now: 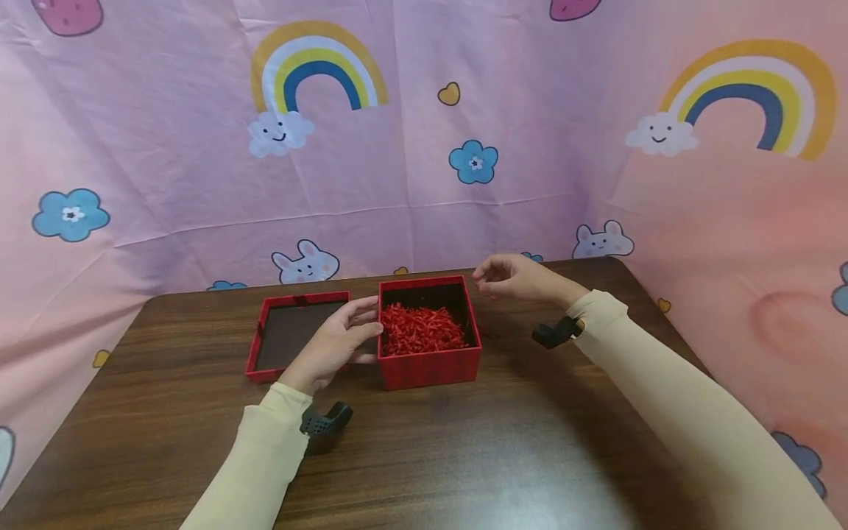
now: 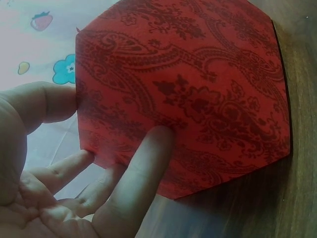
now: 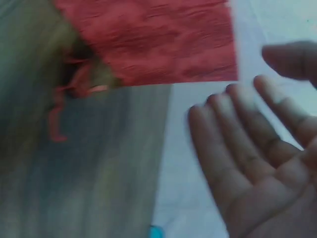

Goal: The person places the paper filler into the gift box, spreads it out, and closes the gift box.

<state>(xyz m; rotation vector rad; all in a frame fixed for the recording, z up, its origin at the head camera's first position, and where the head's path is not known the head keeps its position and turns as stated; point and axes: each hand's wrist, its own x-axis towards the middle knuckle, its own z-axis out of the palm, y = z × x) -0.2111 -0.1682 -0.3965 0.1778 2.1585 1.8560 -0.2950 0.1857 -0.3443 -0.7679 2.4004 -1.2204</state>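
A square red box (image 1: 429, 366) with a dark paisley pattern stands on the table, its top uncovered. Shredded red paper (image 1: 424, 330) fills its bottom. My left hand (image 1: 334, 342) touches the box's left side with spread, mostly straight fingers; in the left wrist view the fingertips (image 2: 161, 136) rest against the patterned wall (image 2: 213, 99). Off the box's right rear corner, my right hand (image 1: 520, 278) hangs in the air with loosely bent fingers. Nothing is in its palm in the right wrist view, where the box (image 3: 168, 44) looks blurred.
The red-rimmed lid (image 1: 294, 297) lies with its dark inside up, left of the box and partly behind my left hand. A few red paper shreds (image 3: 57, 111) lie on the wooden table (image 1: 424, 456) beside the box. A patterned pink cloth (image 1: 424, 169) hangs behind.
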